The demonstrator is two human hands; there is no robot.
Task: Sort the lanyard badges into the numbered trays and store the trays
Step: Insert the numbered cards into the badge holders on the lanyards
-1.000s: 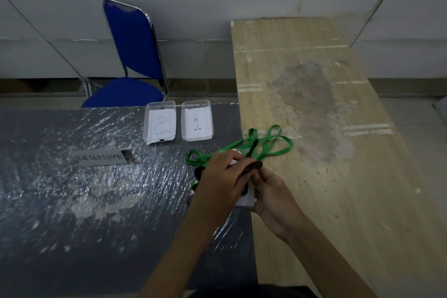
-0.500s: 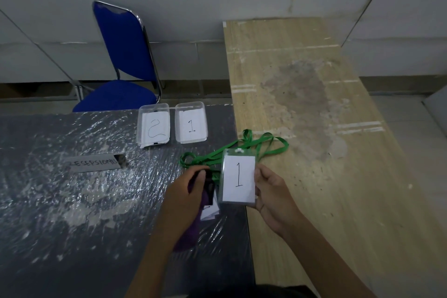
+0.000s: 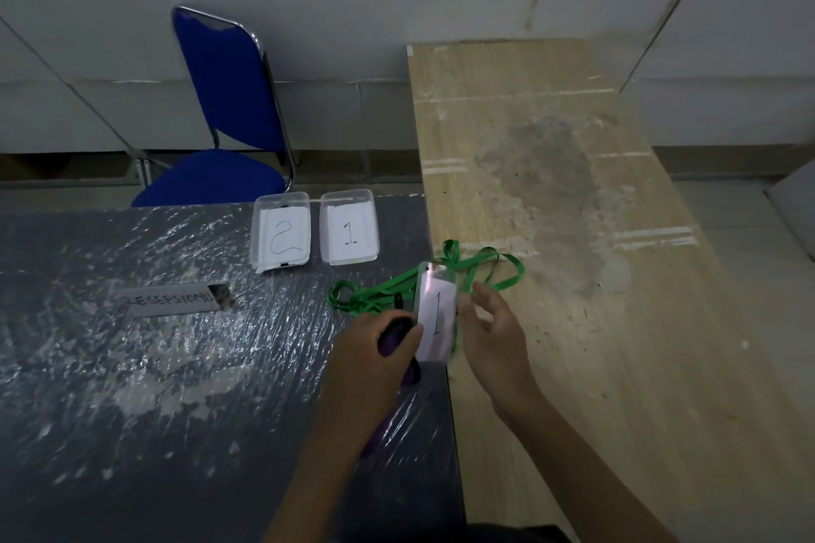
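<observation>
- A clear plastic badge (image 3: pixel 435 315) with a paper insert marked "1" stands upright over the bench (image 3: pixel 132 366) edge, in front of a green ribbon lanyard (image 3: pixel 485 273).
- Left hand (image 3: pixel 379 348) fingers curl around a purple strap (image 3: pixel 392 335), thumb on the badge.
- Right hand (image 3: pixel 494 331) fingers are spread, just beside the badge.
- Two clear rectangular trays, paper-labelled "2" (image 3: pixel 282 234) and "1" (image 3: pixel 349 229), sit on wrinkled plastic film.

Handwritten "2" — on the paper in the left tray (image 3: pixel 280 236), at the far edge of the grey tabletop (image 3: pixel 132 366). Handwritten "1" — on the paper in the right tray (image 3: pixel 349 231) beside it. A "1" also on the badge (image 3: pixel 435 315) near the tabletop's right edge. Grey nameplate (image 3: pixel 174 299), mid-table: lettering partly legible, roughly "RESEPSIONIS".
</observation>
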